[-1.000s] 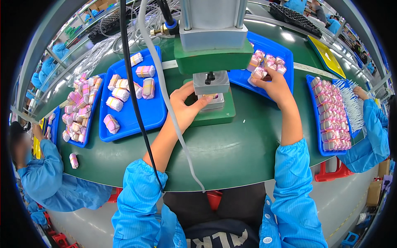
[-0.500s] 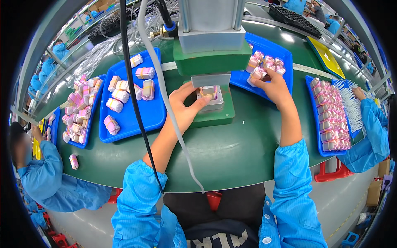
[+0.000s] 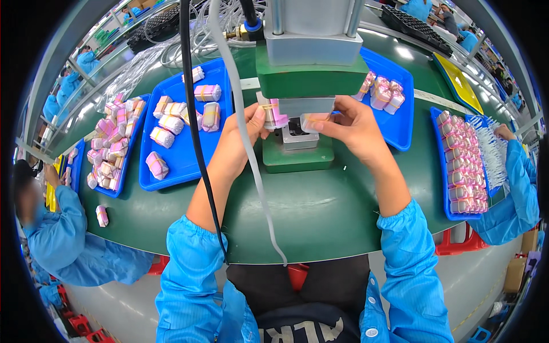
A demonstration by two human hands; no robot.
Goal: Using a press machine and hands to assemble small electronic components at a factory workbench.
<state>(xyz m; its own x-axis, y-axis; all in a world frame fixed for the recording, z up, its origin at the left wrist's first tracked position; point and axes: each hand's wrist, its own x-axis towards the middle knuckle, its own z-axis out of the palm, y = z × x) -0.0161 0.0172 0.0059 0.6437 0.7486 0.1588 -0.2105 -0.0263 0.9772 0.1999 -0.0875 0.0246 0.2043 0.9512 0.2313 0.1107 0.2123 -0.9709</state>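
Observation:
A small pink-and-white wrapped block [image 3: 273, 114] is pinched by my left hand [image 3: 235, 144], just left of the metal holder [image 3: 301, 143] on the bench press. My right hand [image 3: 363, 136] grips another wrapped block [image 3: 314, 121] at the upper right edge of that holder, its fingers partly behind the press head. Above both hands stands the press head [image 3: 311, 77], a green block with a grey metal plate under it. The holder sits on a green base [image 3: 298, 161], its dark recess showing between the two blocks.
A blue tray [image 3: 189, 178] with several wrapped blocks lies left of the press; another blue tray [image 3: 403, 134] lies behind it on the right. A black cable [image 3: 197, 148] and grey hose [image 3: 253, 166] hang in front. Co-workers' sleeves [image 3: 512, 194] flank the table.
My left hand has lifted a block out of the holder and moved it left. From the right blue tray, my right hand has brought a block over to the holder.

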